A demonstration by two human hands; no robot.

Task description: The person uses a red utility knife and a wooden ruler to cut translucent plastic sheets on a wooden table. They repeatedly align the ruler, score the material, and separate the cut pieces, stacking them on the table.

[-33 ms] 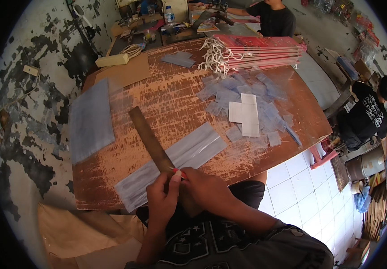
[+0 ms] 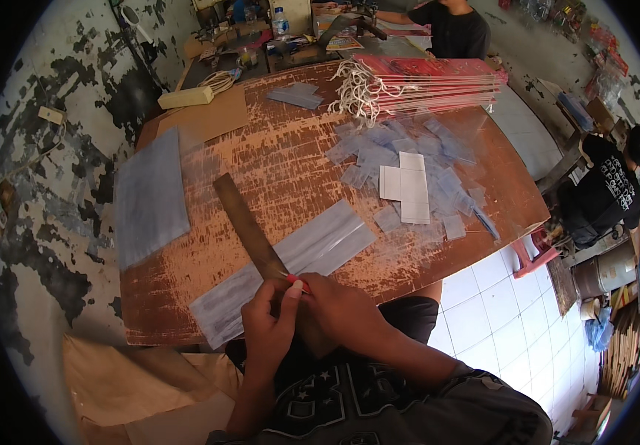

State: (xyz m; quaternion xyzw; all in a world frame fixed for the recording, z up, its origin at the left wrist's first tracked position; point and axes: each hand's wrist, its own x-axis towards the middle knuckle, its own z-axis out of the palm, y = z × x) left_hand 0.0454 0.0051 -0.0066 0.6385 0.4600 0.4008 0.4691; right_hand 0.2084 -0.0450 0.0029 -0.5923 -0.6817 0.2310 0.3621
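My two hands meet over the near edge of the table, at a small red tool (image 2: 292,279) with a thin pale tip. My right hand (image 2: 342,308) is closed round the tool, its fingers mostly hidden. The thumb of my left hand (image 2: 269,315) presses on the red part, with the fingers curled beside it. Beneath both hands runs a long flat brown strip (image 2: 249,226), like a ruler, slanting from far left toward my lap. It lies across a long strip of clear greyish plastic (image 2: 327,236), whose near left corner overhangs the table edge.
A larger plastic sheet stack (image 2: 151,200) lies at left. Cut plastic pieces (image 2: 372,158) are heaped at right, with white card pieces (image 2: 414,189) on top. Behind them sits a pile of red bags (image 2: 438,85) with white cords. Two people (image 2: 457,33) work farther off.
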